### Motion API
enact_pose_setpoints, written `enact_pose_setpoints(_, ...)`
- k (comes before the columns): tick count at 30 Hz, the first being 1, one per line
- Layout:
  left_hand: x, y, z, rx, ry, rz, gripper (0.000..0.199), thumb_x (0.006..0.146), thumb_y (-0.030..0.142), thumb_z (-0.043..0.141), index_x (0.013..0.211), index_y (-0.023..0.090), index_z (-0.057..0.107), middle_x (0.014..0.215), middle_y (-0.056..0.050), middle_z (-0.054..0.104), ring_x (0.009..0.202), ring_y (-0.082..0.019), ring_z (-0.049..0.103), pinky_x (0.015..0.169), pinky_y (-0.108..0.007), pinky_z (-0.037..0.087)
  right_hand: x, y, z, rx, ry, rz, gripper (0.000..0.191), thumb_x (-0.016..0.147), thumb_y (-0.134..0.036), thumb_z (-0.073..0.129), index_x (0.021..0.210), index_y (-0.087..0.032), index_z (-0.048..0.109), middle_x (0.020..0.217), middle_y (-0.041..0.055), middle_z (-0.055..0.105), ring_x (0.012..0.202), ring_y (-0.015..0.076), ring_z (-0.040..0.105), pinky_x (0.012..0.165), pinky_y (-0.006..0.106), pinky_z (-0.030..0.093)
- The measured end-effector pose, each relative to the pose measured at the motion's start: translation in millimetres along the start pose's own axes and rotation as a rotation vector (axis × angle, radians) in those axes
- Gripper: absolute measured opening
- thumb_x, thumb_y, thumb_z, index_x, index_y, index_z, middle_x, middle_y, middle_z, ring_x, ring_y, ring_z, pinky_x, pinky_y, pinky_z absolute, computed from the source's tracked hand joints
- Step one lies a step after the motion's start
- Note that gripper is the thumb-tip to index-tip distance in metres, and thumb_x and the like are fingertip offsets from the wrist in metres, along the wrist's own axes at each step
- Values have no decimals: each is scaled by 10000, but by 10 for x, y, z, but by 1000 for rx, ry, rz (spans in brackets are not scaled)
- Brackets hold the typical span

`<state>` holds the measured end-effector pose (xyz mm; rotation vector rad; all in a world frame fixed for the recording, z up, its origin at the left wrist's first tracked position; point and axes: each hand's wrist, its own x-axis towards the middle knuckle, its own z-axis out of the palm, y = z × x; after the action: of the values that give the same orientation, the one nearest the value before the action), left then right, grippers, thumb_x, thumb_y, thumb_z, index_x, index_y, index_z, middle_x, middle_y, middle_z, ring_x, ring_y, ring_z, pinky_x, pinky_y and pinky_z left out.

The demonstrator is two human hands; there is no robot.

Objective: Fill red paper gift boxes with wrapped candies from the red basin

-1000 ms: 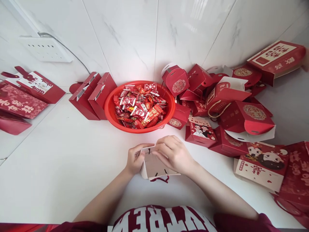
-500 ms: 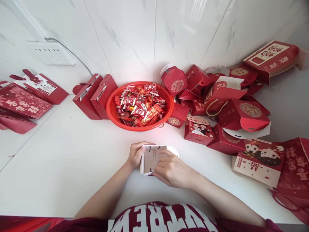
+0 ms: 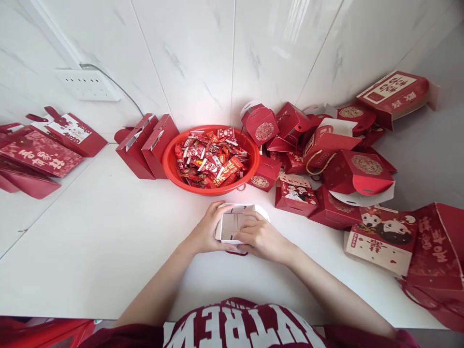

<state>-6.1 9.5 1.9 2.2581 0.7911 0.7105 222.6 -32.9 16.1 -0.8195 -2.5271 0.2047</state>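
An open paper gift box [image 3: 228,223], white inside, is held over the table in front of me, its opening facing up at me. My left hand [image 3: 206,232] is closed around the box's left side, the thumb along the top edge. My right hand [image 3: 265,237] grips the right wall, with several fingers reaching over the edge into the box. A piece of red cord shows below the box near my right fingers. Just beyond stands a red plastic basin [image 3: 212,192] full of wrapped candies [image 3: 213,162]. The outside of the box is mostly hidden.
A heap of red gift boxes [image 3: 357,169] covers the right side, some with rope handles. Two folded red boxes [image 3: 136,154] stand left of the basin, and more red bags [image 3: 47,152] lie at the far left. A tiled wall with a socket strip [image 3: 87,86] closes the back.
Both hands have moved slightly away from me with the box, toward the basin. My right fingers have shifted a little on its right wall. The view has tilted slightly.
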Motion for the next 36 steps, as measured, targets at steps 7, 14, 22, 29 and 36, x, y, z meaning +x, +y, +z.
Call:
enact_pose_setpoints(7, 43, -145, 94, -196, 34, 41, 1148, 476, 458, 961, 1426, 281, 340, 1395, -150, 382, 1331, -383, 414, 1083, -549, 414, 72, 44, -23, 38, -13, -96, 254, 965, -161, 524, 722, -212, 575, 632, -28, 604, 684, 148, 557, 1091, 416, 337)
enact_pose_setpoints(14, 43, -167, 126, -211, 81, 53, 1033, 574, 448, 919, 1414, 263, 348, 1357, -141, 407, 1297, -368, 457, 1060, -532, 430, 41, 32, -1, 34, -42, -55, 263, 975, -101, 455, 761, -196, 574, 681, 9, 614, 715, 162, 558, 1041, 428, 385)
enact_pose_setpoints(22, 16, -202, 117, -249, 71, -11, 1135, 510, 524, 931, 1444, 263, 343, 1404, -157, 388, 1327, -374, 439, 1102, -542, 394, 448, 315, -733, 427, 121, 70, 173, 992, -270, 539, 1117, -208, 643, 1136, 88, 695, 1096, 208, 631, 987, 381, 496)
enact_pose_setpoints(29, -11, -220, 71, -166, 64, 26, 1064, 532, 508, 915, 1418, 261, 380, 1395, -160, 436, 1311, -376, 466, 1065, -534, 438, 1732, 1411, -661, 109, 136, 459, 274, 974, -107, 420, 1143, -104, 636, 1178, 135, 681, 1137, 228, 624, 1035, 374, 449)
enact_pose_setpoints(36, -98, -284, 56, -117, 88, 7, 1158, 451, 570, 925, 1432, 309, 366, 1346, -142, 472, 1253, -363, 513, 1031, -514, 473, 2825, 1978, -244, 69, 6, 437, 219, 1000, -262, 543, 1146, -136, 645, 1191, 98, 662, 1097, 219, 632, 982, 437, 502)
